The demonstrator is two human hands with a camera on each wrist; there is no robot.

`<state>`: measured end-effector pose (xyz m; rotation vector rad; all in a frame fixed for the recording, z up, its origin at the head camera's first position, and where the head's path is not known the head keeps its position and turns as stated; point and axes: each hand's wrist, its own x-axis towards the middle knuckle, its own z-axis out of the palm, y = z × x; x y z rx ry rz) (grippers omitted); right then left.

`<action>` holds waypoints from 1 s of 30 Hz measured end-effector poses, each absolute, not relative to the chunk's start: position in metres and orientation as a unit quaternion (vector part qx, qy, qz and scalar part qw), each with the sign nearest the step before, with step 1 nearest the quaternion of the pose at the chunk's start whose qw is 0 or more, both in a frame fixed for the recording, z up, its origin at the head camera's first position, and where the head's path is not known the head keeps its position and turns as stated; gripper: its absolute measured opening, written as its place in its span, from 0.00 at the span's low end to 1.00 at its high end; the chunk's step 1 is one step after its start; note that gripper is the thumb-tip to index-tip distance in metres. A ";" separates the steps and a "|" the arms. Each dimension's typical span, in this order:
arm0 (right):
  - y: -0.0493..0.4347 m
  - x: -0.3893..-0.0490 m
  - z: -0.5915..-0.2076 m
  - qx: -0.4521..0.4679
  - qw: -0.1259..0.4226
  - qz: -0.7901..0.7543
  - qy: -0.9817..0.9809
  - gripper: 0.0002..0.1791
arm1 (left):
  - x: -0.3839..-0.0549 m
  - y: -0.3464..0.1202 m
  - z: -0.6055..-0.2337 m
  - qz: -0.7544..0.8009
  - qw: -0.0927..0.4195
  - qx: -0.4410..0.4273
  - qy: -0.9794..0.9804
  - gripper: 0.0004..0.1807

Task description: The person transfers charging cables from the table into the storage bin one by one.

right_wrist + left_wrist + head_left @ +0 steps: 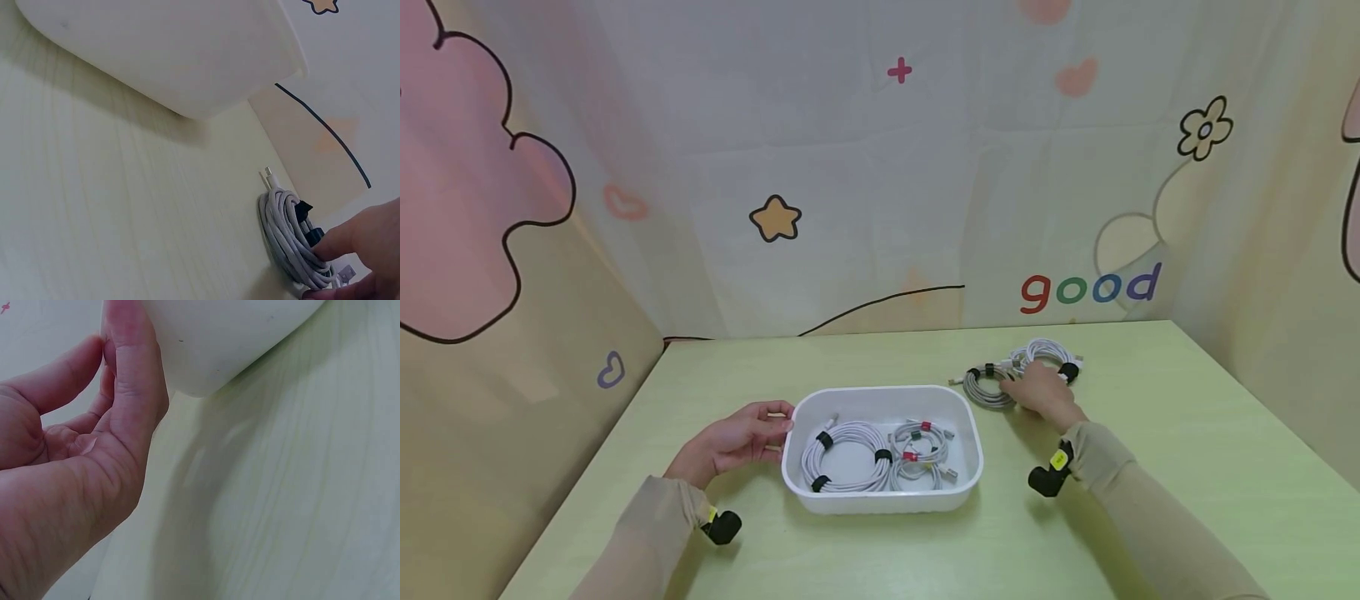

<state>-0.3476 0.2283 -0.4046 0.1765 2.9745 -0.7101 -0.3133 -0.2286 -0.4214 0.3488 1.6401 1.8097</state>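
My left hand (741,440) holds the left end of a white plastic bin (880,503), its thumb and fingers at the rim. A large white coiled cable (852,487) with black straps lies inside, beside smaller cable coils (938,454) with red straps. Beyond the bin's far right corner, my right hand (1041,392) grips a grey coiled cable (284,228) between thumb and finger. The cable has black straps, and its metal plug points left. Next to it, partly hidden by the hand, lies a white coiled cable (1048,348) with a black strap.
Everything stands on a pale yellow-green table (880,558). A printed curtain (865,250) hangs along its back edge, close behind the cables at the right. More printed cloth closes off both sides.
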 end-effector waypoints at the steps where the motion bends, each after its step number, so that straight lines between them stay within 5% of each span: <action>1: 0.228 -0.348 -0.405 0.056 0.038 -0.236 0.969 0.22 | -0.313 -0.229 -0.421 0.692 0.332 0.136 0.626 0.06; 17: 0.235 -0.341 -0.396 0.019 -0.027 -0.332 0.943 0.13 | -0.312 -0.228 -0.419 0.689 0.331 0.147 0.628 0.06; 30: 0.247 -0.337 -0.397 0.039 -0.004 -0.423 0.906 0.14 | -0.311 -0.228 -0.422 0.688 0.321 0.130 0.638 0.06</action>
